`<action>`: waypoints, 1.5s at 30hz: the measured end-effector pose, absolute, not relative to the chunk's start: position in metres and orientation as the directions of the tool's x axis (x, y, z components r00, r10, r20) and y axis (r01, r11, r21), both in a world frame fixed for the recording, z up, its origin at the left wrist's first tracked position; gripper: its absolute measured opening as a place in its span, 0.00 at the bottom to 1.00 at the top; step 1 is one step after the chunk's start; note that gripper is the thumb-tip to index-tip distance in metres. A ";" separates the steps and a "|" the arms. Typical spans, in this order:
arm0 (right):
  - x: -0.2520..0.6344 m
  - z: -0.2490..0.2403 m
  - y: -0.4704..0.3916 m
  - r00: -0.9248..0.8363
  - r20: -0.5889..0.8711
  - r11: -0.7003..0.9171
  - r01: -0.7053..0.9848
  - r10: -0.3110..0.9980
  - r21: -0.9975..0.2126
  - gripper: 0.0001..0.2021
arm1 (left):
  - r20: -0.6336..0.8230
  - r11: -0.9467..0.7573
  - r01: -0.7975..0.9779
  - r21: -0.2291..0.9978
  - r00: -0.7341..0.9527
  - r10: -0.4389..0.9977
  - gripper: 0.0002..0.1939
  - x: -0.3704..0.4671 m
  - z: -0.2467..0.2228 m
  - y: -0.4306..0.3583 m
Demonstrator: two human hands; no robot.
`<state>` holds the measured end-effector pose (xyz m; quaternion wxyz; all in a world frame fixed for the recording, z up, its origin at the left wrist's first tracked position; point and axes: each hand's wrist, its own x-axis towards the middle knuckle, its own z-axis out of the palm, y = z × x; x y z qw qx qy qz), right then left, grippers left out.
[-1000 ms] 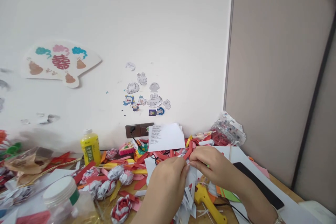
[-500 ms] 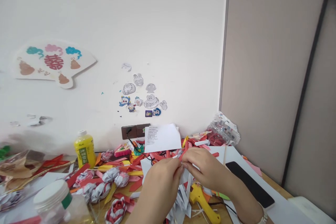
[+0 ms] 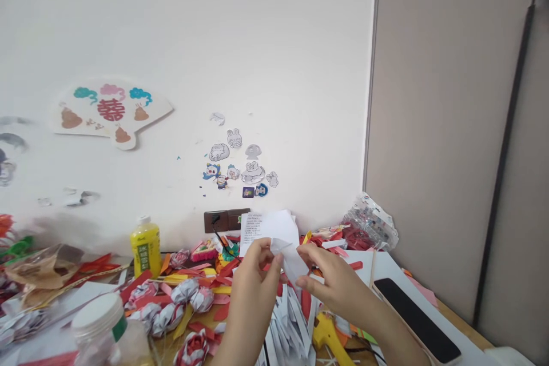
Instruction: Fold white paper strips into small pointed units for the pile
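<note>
Over the middle of the cluttered table, my left hand (image 3: 258, 274) pinches a folded white paper piece (image 3: 291, 260) between thumb and fingers. My right hand (image 3: 330, 277) is at the paper's right edge, thumb and forefinger apart; whether it touches the paper is hard to tell. Beneath both hands lies a heap of white paper strips (image 3: 289, 326). A yellow glue gun (image 3: 328, 334) rests just right of that heap, partly hidden by my right forearm.
Red, pink and yellow paper strips and crumpled paper flowers (image 3: 193, 349) cover the left side. A yellow bottle (image 3: 144, 249) and a white-lidded jar (image 3: 100, 326) stand there. On the right, a phone (image 3: 418, 320) lies on white paper. A written sheet (image 3: 253, 231) leans at the wall.
My hands, together before, have come apart, and the white paper piece now shows between them. My right hand's fingers have spread. The view has shifted slightly.
</note>
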<state>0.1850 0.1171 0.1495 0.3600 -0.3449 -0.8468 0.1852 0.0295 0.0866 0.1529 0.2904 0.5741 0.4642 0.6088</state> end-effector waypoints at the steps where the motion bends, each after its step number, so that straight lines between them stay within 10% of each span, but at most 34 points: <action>1: 0.184 0.148 0.118 -0.493 0.474 0.676 0.413 0.729 -0.610 0.13 | 0.435 -0.426 0.088 0.900 -0.197 0.879 0.08 0.030 0.154 0.086; 8: 0.187 0.146 0.124 -0.372 0.511 0.488 -0.163 0.775 -0.858 0.09 | 0.387 -0.423 -0.191 0.886 -0.197 0.901 0.11 0.034 0.158 0.083; 17: 0.195 0.152 0.122 -0.333 0.462 0.433 -0.162 0.822 -0.887 0.13 | 0.409 -0.385 0.191 0.903 -0.109 0.906 0.11 0.027 0.160 0.077; 45: 0.201 0.163 0.119 -0.461 0.417 0.447 -0.050 0.783 -0.893 0.09 | 0.271 -0.271 0.003 0.962 0.026 0.962 0.23 0.022 0.157 0.088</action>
